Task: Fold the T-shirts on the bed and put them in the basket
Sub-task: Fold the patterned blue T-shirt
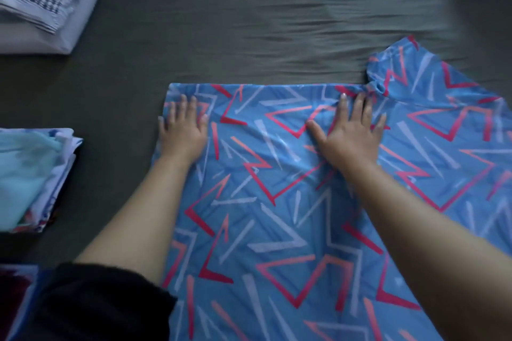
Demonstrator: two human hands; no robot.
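Already the left hand [182, 126] is pressing flat, fingers spread, on the blue patterned T-shirt [277, 216] at its far left corner. Further right, the right hand [350, 135] is lying spread too, nearest the sleeve [432, 86] jutting rightward. That shirt is stretching crosswise on the bed [249, 22], so the sleeve probably folds next.

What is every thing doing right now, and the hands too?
Blue T-shirt: spread on the bed, far edge folded straight, sleeve sticking out right.
Left hand: flat on the shirt's corner.
Right hand: flat, fingers spread, on the shirt.
Folded pile: stacked at left.
Bed: wrinkled.
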